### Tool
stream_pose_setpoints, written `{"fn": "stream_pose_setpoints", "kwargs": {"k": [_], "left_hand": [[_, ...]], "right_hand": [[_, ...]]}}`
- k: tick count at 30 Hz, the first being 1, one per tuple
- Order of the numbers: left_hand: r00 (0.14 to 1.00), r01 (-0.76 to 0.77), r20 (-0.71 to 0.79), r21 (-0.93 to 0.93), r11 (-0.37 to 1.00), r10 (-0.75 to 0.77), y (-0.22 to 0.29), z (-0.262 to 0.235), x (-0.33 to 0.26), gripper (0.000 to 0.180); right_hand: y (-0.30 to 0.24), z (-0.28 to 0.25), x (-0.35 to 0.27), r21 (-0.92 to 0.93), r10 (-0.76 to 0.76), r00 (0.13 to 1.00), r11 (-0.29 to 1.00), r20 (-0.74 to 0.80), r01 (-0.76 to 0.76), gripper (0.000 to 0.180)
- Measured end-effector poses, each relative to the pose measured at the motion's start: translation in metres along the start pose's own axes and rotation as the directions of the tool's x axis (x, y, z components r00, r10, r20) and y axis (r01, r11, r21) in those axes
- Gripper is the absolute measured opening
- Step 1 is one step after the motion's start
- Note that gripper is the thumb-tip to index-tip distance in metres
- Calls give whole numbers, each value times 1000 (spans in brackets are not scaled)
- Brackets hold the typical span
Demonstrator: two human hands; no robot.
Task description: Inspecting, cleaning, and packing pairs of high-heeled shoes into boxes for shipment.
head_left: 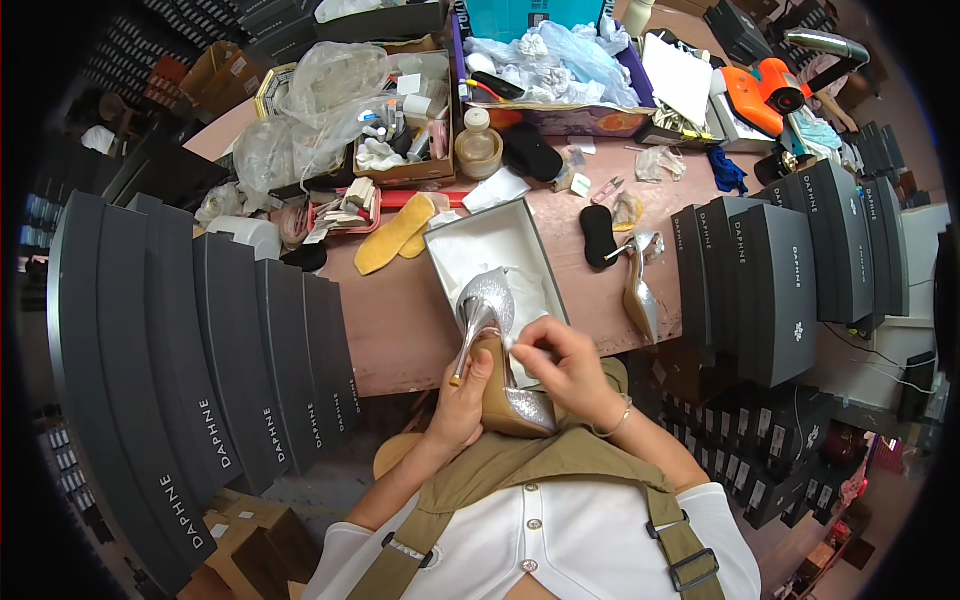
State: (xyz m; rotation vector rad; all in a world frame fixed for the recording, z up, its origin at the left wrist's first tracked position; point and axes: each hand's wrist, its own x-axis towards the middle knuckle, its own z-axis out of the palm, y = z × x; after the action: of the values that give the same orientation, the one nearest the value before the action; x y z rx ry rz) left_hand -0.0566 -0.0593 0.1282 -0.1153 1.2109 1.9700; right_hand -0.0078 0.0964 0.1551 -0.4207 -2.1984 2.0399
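Observation:
A silver glittery high-heeled shoe [489,300] is held up in front of my body, its tan sole showing and its slim heel pointing down toward me. My left hand [462,402] is closed round it, thumb against the sole beside the heel. At the shoe's right edge my right hand [568,368] is closed in a pinch; what lies between the fingertips is too small to make out. Just beyond the shoe, an open grey shoe box [546,262] with white tissue paper [470,237] inside sits on the table. The matching silver shoe [642,290] lies on its side at right.
Tall rows of dark shoe boxes [235,350] flank me on the left, and more boxes [768,290] on the right. Yellow insoles [385,242], a black pad [598,237], pink snips [607,190] and a glue jar [478,150] lie around. Behind stands a purple carton [560,120] of plastic bags.

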Motion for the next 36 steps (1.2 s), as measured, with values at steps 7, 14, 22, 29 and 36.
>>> {"fn": "stream_pose_setpoints", "kwargs": {"k": [7,14,22,29,36], "left_hand": [[999,42,-1,-67,997,-42,-4,-11,3,37],[997,-12,72,-15,1000,13,6,1,-3,38],[999,28,42,-28,999,-27,-4,0,-2,43],[995,36,98,-2,999,-36,-8,-4,-2,35],[997,29,68,27,999,-31,2,8,1,36]], "right_hand": [[9,-23,-11,265,298,938,904,179,-337,7],[-5,-11,-9,212,236,922,928,306,-307,10],[-14,-4,0,-204,-32,999,978,36,39,11],[-16,-16,-3,-188,-32,983,980,179,66,10],[8,-32,1,353,173,984,919,42,-177,8]]}}
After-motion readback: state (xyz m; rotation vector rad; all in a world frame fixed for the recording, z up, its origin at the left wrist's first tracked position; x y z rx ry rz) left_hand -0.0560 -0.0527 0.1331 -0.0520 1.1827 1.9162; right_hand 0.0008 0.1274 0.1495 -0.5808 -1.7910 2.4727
